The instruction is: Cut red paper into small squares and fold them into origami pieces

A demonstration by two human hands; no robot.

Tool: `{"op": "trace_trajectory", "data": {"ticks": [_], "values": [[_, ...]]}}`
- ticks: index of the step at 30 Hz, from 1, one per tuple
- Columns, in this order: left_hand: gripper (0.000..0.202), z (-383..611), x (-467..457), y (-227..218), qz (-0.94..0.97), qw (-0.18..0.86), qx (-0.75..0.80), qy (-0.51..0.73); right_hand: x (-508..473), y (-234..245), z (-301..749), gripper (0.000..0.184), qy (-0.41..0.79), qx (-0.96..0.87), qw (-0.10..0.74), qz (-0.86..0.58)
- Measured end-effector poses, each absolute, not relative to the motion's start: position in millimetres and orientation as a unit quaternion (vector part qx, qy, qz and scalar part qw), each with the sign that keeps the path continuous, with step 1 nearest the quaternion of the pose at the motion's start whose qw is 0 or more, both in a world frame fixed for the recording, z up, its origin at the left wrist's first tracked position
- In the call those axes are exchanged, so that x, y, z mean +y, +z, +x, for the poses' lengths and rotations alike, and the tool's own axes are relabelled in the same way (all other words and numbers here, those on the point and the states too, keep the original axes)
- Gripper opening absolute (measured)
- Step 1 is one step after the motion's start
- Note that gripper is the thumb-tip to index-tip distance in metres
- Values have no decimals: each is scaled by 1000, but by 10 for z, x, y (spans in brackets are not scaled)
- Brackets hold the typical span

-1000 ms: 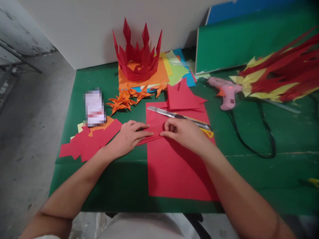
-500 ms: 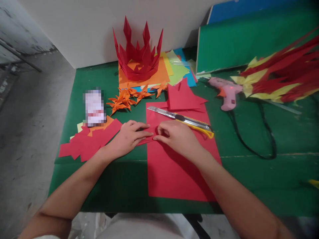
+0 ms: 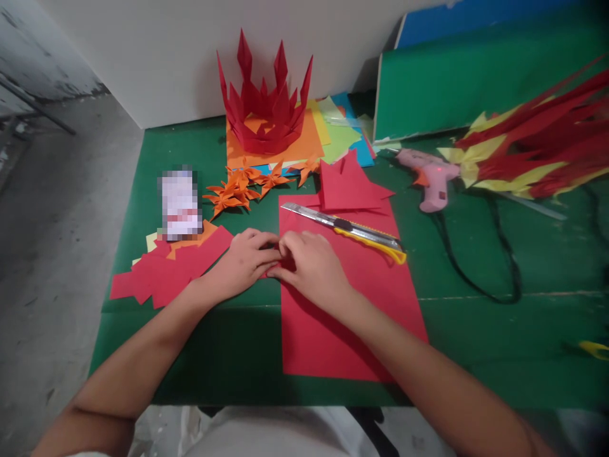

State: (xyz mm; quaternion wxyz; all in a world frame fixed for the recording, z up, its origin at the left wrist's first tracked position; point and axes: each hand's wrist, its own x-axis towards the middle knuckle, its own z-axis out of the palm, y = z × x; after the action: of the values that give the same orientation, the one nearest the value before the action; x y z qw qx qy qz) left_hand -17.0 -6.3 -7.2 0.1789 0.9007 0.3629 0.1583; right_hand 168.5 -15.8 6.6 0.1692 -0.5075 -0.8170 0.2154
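My left hand (image 3: 245,261) and my right hand (image 3: 309,266) meet at the left edge of a large red paper sheet (image 3: 347,304) on the green table (image 3: 499,330). Both press with closed fingers on a small folded red paper piece (image 3: 278,265), mostly hidden under them. A yellow-handled utility knife (image 3: 349,231) lies on the sheet just beyond my right hand.
Red paper scraps (image 3: 166,273) lie left. Orange paper stars (image 3: 242,187), a blurred card (image 3: 179,204), a red paper crown (image 3: 264,105) on coloured sheets and folded red triangles (image 3: 349,184) sit behind. A pink glue gun (image 3: 431,178) with black cord and red-yellow paper strips (image 3: 537,146) lie right.
My right hand has slid left along the folded red piece until it touches my left hand. The left hand stays in place.
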Motion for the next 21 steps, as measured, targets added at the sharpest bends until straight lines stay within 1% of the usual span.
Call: {"op": "trace_trajectory", "data": {"ticks": [7,12,15,18,21], "values": [[32,-175,-50,-69,899,188,366,150,-253,11,1542,32,217,-793,206,-530],[33,-186,-34,-85,899,188,371,137,-299,-45,1497,41,219,-789,224,-528],[33,-189,-31,-88,902,178,368,137,-289,-42,1503,46,227,-790,217,-526],[32,-190,-38,-90,903,174,367,143,-244,4,1597,49,234,-793,188,-531],[31,-184,-53,-88,898,181,373,150,-174,69,1802,48,216,-795,156,-545]]}}
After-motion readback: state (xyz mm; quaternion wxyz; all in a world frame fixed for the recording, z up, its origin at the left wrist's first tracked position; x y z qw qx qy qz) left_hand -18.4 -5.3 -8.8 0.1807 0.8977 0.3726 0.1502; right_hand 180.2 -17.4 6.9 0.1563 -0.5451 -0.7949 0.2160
